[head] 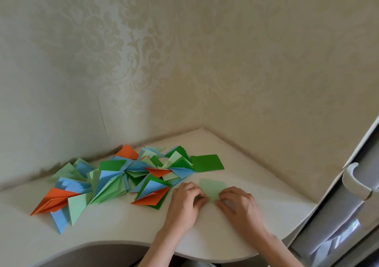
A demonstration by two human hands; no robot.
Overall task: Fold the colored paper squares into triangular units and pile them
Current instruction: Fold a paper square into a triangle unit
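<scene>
White desk [123, 234]: both hands [213, 202] pinch pale-green paper [212, 186] beside pile [123, 176].

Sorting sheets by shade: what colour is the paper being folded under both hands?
Light green paper, clearest in the head view.

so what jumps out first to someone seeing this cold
The heap of folded paper units, orange, blue and green, spread across the left and middle of the white desk. Just right of it, the left hand and right hand work a pale green sheet, with a dark green square lying flat behind.
</scene>
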